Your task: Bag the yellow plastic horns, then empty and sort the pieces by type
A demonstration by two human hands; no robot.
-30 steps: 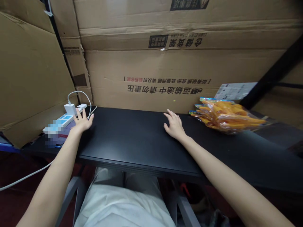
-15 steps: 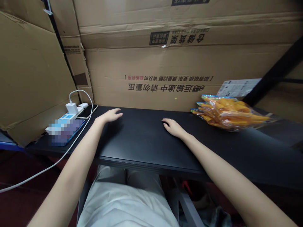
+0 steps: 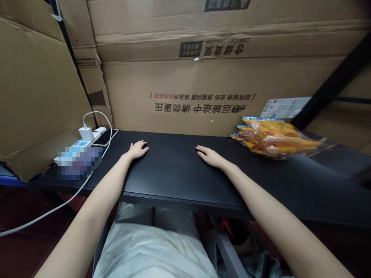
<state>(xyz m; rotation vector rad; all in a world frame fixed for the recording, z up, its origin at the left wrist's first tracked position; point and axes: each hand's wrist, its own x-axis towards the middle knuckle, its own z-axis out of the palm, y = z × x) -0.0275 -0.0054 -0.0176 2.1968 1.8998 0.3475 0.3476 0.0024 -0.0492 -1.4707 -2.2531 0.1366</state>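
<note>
- Across the black worktop (image 3: pixel 171 172), which ran in front of the seated person and back to a cardboard wall (image 3: pixel 174 77), both hands lay palm down, well apart.
- The left hand (image 3: pixel 139 150) rested on the surface with its fingers loosely parted; nearest to it was a phone (image 3: pixel 102 139) on the person's left.
- Beside that phone sat a power strip (image 3: pixel 80 143) with a white charger (image 3: pixel 86 134) plugged in, its white cable (image 3: pixel 71 197) looping over the worktop's edge.
- The right hand (image 3: pixel 211 156) lay relaxed, fingers close together, thumb slightly out.
- Farther right I saw orange things in clear bags (image 3: pixel 278 139), heaped together.
</note>
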